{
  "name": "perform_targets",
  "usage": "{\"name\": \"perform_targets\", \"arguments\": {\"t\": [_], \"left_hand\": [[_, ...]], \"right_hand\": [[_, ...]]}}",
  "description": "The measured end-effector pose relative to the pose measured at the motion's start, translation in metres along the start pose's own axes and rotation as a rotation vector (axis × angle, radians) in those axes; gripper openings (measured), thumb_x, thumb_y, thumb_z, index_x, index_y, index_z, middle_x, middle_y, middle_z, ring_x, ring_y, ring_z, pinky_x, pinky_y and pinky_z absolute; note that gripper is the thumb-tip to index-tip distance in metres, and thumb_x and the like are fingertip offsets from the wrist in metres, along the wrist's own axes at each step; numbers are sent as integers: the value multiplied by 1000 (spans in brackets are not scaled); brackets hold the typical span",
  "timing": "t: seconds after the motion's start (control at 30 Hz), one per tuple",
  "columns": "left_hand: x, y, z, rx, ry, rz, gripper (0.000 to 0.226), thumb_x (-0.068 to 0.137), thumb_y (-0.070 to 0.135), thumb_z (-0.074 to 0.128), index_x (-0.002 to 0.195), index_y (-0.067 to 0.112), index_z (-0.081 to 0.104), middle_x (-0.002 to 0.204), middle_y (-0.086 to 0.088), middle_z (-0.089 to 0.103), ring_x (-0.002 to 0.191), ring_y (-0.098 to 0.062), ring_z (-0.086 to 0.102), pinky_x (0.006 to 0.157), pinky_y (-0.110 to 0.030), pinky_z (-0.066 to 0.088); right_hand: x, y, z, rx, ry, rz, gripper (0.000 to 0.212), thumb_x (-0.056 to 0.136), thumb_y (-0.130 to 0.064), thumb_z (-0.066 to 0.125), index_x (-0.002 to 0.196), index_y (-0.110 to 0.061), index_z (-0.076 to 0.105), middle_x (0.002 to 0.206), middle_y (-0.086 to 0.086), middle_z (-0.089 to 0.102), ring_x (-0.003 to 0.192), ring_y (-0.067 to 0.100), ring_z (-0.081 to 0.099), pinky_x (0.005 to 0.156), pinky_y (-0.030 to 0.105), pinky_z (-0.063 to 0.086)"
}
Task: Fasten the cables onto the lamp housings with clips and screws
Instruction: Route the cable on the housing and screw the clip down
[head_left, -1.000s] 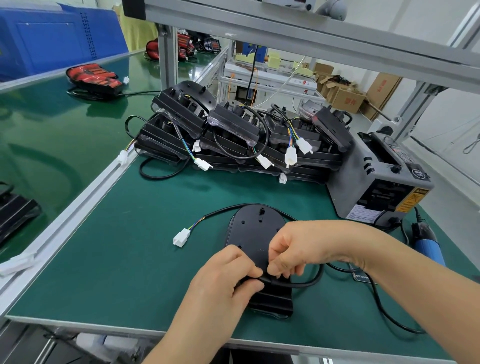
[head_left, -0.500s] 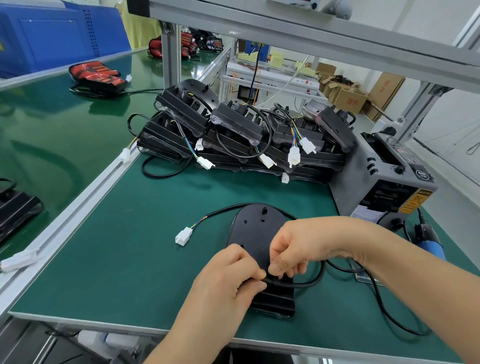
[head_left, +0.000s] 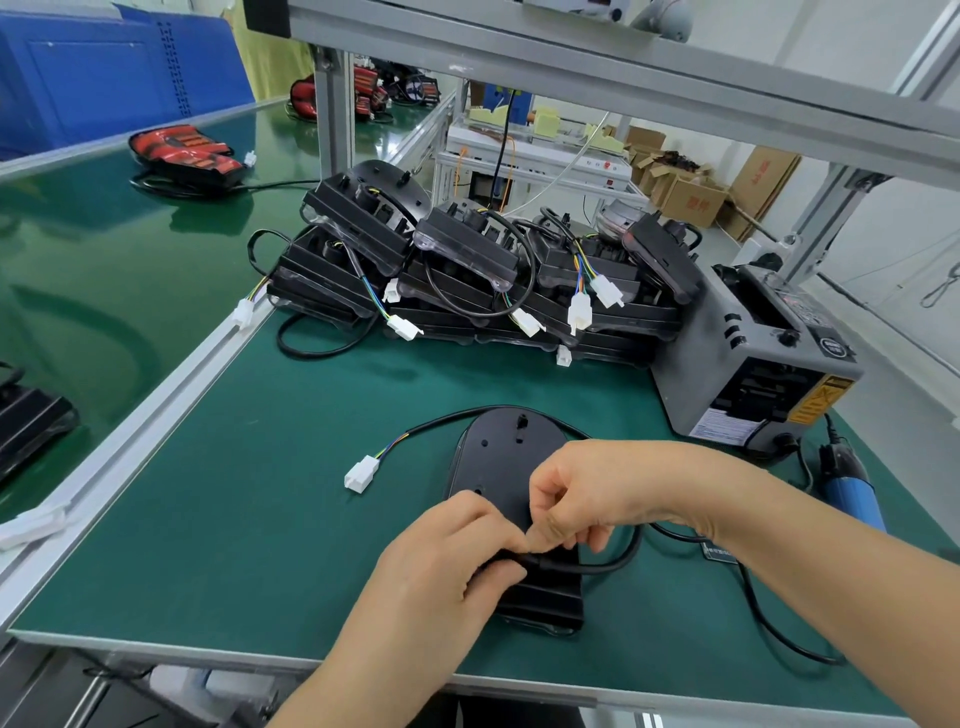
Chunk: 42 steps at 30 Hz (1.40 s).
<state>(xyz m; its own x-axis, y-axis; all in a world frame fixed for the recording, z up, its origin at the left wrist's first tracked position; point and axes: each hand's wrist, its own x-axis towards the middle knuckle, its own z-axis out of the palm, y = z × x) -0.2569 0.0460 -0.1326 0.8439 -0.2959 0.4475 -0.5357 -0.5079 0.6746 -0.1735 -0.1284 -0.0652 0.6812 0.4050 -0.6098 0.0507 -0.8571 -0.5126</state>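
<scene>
Lamp housing (head_left: 511, 462) lies front-centre on the mat (head_left: 234, 519) — its cable (head_left: 602, 567) ends at a connector (head_left: 362, 473) left; stacked housings (head_left: 467, 270) behind, dispenser (head_left: 753, 364) right-rear.

Cable (head_left: 608, 565) fastening point hidden under hands (head_left: 452, 556) (head_left: 597, 488), lamp housing (head_left: 498, 457) middle covered, grey machine (head_left: 691, 364) label unreadable

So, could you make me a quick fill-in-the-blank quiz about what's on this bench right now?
The left hand grips a black ____ lying across the lamp housing. Left of the housing, a ____ connector lies on the mat. The mat is ____.
Missing: cable, white, green.
</scene>
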Motion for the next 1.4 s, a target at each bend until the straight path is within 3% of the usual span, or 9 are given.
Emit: {"name": "perform_targets", "arguments": {"t": [0.17,0.3,0.53,0.8,0.9,1.13,1.27,1.4], "left_hand": [[5,-3,-12,121,-95,182,20,88,31,54,88,22,72,90,11,62,72,-7,58,62,-22,49],[9,-2,-13,159,-111,231,8,83,23,64,80,19,71,88,10,63,62,-8,51,55,-18,45],[9,-4,-11,147,-94,254,5,80,18,68,77,16,72,85,11,65,62,-6,51,59,-11,42],[6,-6,-8,93,-65,205,10,84,25,65,82,19,73,87,12,64,65,-7,58,57,-23,50],[7,-5,-7,70,-66,185,20,88,31,55,83,21,72,89,14,63,67,-5,58,59,-23,50],[5,-7,-7,54,-66,173,20,87,33,55,84,23,71,91,17,61,67,-2,55,61,-18,48],[6,-8,-7,60,-52,187,19,87,35,54,83,25,70,91,20,58,70,2,56,62,-17,48],[6,-8,-6,66,-54,189,19,86,37,53,83,28,69,92,21,58,71,4,58,62,-17,49]], "right_hand": [[-3,4,0,118,-9,-25,13,82,-24,73,74,-19,64,62,-7,64,57,1,60,56,14,48],[-4,5,0,120,-14,-18,12,84,-23,71,75,-18,65,63,-7,65,56,0,60,57,13,48],[-6,3,4,95,35,-16,16,81,-27,74,72,-19,62,64,-7,64,55,0,59,56,15,48],[-9,-1,4,81,36,7,17,83,-28,72,74,-18,62,65,-6,63,62,3,59,56,15,49],[-12,2,3,142,35,3,15,84,-27,70,76,-17,64,66,-5,63,62,3,59,57,16,50],[-13,6,6,149,62,-10,18,84,-30,70,72,-19,63,65,-7,63,58,0,58,56,15,50],[-33,17,0,293,204,-36,21,85,-34,67,69,-20,67,63,-6,63,61,4,59,58,18,51],[-80,51,-22,353,490,22,23,82,-37,66,64,-22,69,65,-5,67,61,3,60,56,17,49]]}}
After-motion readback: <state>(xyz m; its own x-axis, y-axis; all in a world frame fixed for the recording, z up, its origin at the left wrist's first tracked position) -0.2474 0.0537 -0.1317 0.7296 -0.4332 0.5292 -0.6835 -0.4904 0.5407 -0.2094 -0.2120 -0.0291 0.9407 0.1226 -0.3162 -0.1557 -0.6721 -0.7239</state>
